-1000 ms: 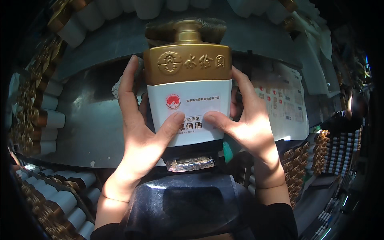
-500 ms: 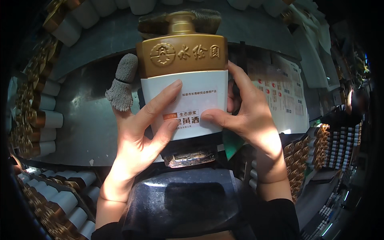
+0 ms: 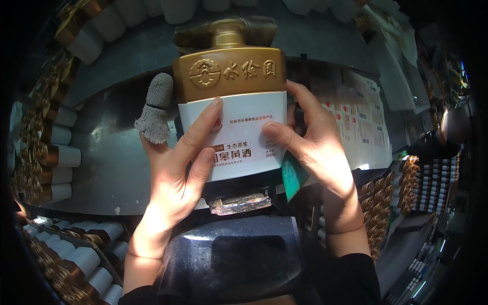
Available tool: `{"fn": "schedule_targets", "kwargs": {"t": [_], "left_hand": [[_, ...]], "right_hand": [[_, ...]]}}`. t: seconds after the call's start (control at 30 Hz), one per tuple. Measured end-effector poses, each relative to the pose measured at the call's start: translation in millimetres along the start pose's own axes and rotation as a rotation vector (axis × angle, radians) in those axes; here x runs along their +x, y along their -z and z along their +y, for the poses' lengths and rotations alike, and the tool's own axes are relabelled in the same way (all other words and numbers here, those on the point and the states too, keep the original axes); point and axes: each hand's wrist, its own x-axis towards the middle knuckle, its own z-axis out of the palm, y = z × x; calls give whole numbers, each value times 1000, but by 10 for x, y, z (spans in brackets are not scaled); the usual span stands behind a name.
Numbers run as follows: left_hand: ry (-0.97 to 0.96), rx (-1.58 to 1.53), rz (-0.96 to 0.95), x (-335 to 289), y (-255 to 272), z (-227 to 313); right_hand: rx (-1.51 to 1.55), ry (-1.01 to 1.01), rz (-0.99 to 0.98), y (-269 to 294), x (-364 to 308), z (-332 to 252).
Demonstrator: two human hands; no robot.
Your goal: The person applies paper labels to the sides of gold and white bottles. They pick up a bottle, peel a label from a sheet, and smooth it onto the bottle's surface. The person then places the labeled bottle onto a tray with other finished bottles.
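A flat-sided bottle, gold on its shoulder and neck and white below, lies tilted before me with its neck pointing away. Printed lettering and a small red emblem mark its white face. My right hand grips its right side, thumb on the front and the other fingers partly hidden along the edge. My left hand has its fingers spread. Its index finger rests on the printed face and its thumb touches the lower left part. A grey knitted finger cover sits on another left finger, stretched out beside the bottle.
A sheet of printed labels lies right of the bottle. A dark brush-like block is behind its neck. Rows of similar bottles stand at left, lower left and right. A green piece hangs below the bottle.
My right thumb has moved up and slightly right on the bottle's face. My left index and thumb have shifted left, uncovering more print. The bottle has moved slightly toward me.
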Motion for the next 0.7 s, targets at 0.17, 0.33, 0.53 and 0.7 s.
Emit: {"fn": "schedule_targets", "kwargs": {"t": [0.17,0.33,0.53,0.7], "left_hand": [[-39,-84,-47,-15,35,-18],[19,-109,-73,-59,26,-49],[-216,-138,-205,229,152,-82],[-432,428,-209,353,89,74]], "right_hand": [[56,-36,18,19,-189,-43],[-16,284,170,-209,-723,153],[-261,259,-91,-506,-945,172],[-184,240,-72,-586,-1036,189]]}}
